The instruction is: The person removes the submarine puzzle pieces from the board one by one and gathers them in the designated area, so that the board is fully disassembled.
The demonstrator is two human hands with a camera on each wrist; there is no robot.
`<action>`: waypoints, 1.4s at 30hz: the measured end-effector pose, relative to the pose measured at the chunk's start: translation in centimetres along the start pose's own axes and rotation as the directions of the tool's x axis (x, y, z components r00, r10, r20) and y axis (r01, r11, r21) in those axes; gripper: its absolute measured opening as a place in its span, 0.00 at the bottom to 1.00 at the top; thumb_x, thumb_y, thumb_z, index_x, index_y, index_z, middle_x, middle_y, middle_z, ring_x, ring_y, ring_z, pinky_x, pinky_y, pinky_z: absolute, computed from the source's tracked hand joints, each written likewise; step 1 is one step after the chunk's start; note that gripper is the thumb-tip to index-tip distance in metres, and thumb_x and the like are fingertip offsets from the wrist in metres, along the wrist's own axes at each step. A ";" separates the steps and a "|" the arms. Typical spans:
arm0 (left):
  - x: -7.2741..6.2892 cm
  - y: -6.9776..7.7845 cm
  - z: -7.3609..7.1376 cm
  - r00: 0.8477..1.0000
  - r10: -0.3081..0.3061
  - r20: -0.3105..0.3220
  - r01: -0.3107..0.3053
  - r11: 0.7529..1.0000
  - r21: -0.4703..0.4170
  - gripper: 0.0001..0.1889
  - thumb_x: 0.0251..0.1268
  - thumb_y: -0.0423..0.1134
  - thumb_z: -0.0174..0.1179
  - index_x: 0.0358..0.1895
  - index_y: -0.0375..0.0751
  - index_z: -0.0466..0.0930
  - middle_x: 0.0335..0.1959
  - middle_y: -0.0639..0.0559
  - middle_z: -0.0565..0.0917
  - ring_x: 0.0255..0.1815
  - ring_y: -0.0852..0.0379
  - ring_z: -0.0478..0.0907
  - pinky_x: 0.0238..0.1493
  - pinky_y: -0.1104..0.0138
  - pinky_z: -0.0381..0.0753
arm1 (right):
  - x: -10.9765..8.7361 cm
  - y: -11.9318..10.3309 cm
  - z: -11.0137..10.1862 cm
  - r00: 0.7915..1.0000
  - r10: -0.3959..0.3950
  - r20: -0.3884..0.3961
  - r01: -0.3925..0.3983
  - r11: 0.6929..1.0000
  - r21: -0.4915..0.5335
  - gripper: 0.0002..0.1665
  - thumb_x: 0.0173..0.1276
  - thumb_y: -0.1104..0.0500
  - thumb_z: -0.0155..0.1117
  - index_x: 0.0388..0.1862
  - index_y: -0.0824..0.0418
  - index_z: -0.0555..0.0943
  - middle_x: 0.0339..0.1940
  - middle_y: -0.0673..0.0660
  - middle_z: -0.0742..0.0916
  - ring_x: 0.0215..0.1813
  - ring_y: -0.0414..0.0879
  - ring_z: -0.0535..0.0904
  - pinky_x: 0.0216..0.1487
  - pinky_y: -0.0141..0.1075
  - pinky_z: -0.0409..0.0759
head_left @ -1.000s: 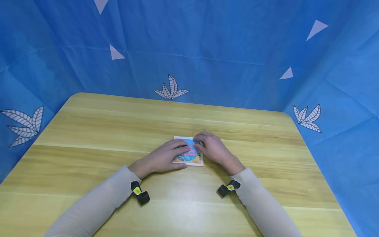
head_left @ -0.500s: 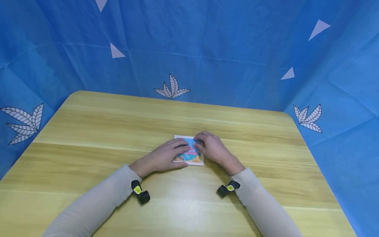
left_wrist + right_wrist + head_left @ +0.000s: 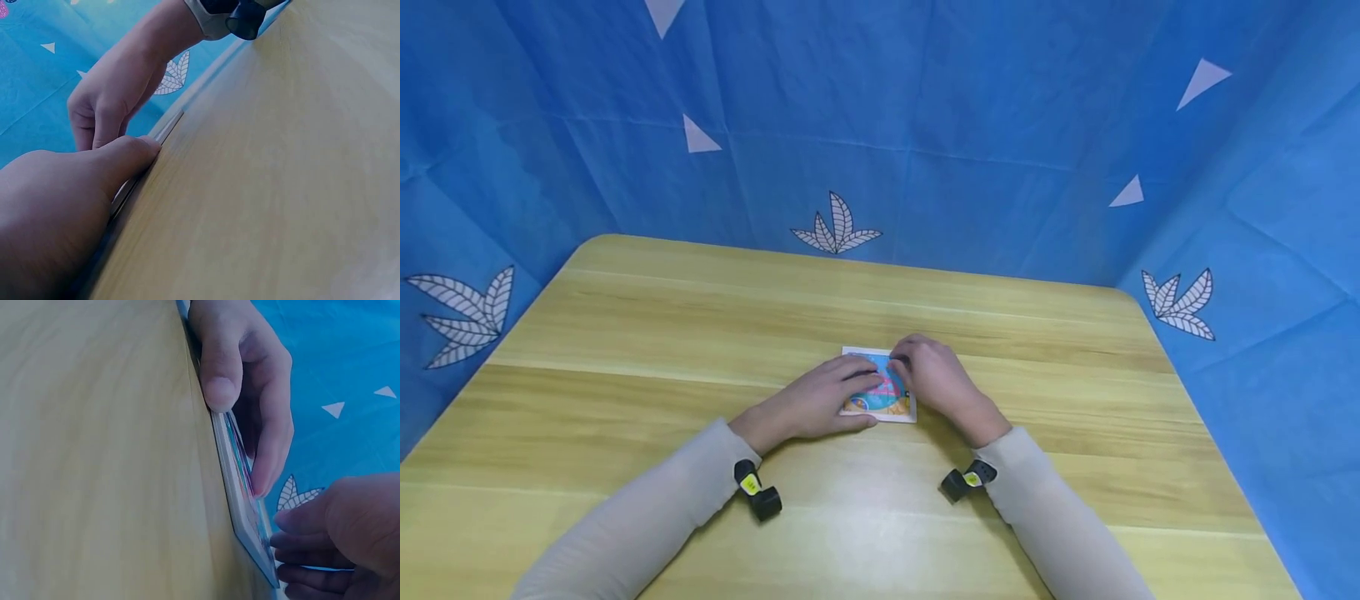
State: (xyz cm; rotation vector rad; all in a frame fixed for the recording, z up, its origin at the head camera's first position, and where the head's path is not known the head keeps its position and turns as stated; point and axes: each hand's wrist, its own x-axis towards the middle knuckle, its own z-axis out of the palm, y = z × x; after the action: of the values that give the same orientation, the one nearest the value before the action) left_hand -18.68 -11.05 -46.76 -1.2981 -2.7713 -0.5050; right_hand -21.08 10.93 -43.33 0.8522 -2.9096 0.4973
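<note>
head cam: l. hand (image 3: 827,397) holds framed puzzle (image 3: 892,397) at its l. side, thumb at near edge, fingers on top; r. hand (image 3: 936,379) bends over its far r. corner, can't tell if pinching. puzzle's squarish, no clear long axis, on worktop (image 3: 865,525) well short of far edge.

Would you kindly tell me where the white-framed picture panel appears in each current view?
Head: the white-framed picture panel lies just below centre, partly covered by the left hand.
Left wrist: the panel is a thin edge-on strip left of centre, partly hidden by that hand's thumb.
Right wrist: the panel, nearly edge-on, runs from near centre toward lower right.
Shared landmark: the left thumb, at the panel's near edge.
</note>
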 end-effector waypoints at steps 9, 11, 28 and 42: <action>0.0 0.0 0.2 1.000 0.010 -0.025 -0.011 1.000 -0.016 0.33 0.67 0.61 0.56 0.68 0.44 0.72 0.68 0.48 0.69 0.71 0.50 0.62 0.73 0.58 0.57 | 0.1 0.0 0.4 0.999 -0.001 -0.041 0.001 1.000 0.016 0.08 0.70 0.62 0.63 0.42 0.65 0.84 0.44 0.57 0.84 0.46 0.51 0.82 0.50 0.43 0.81; 0.0 0.0 0.2 1.000 0.011 -0.029 -0.011 1.000 -0.019 0.33 0.67 0.61 0.57 0.68 0.44 0.72 0.68 0.48 0.69 0.71 0.50 0.62 0.73 0.58 0.57 | 0.1 0.0 0.3 0.999 0.007 -0.041 -0.006 1.000 0.023 0.08 0.70 0.62 0.62 0.42 0.65 0.83 0.43 0.57 0.84 0.46 0.50 0.81 0.49 0.42 0.81; 0.0 -0.1 0.2 0.998 0.042 -0.037 -0.040 0.998 0.044 0.33 0.69 0.61 0.54 0.69 0.44 0.71 0.68 0.49 0.70 0.70 0.50 0.63 0.73 0.58 0.57 | 0.0 -0.3 0.1 1.000 0.021 0.001 -0.021 1.000 -0.017 0.10 0.71 0.60 0.61 0.45 0.66 0.82 0.44 0.58 0.83 0.50 0.54 0.79 0.53 0.44 0.78; 0.0 0.2 0.0 1.000 0.015 0.021 -0.017 0.998 0.064 0.34 0.70 0.62 0.50 0.72 0.47 0.67 0.71 0.50 0.68 0.74 0.47 0.58 0.74 0.56 0.53 | -0.1 -0.8 -0.1 0.999 0.036 0.004 -0.036 0.999 -0.022 0.09 0.72 0.58 0.60 0.42 0.64 0.82 0.37 0.56 0.84 0.44 0.52 0.80 0.47 0.43 0.80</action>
State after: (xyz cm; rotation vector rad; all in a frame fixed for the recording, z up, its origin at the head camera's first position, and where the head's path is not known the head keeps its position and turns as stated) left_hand -18.53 -11.00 -46.69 -1.3184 -2.7667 -0.4006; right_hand -20.61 10.39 -42.99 0.8008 -2.9339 0.4657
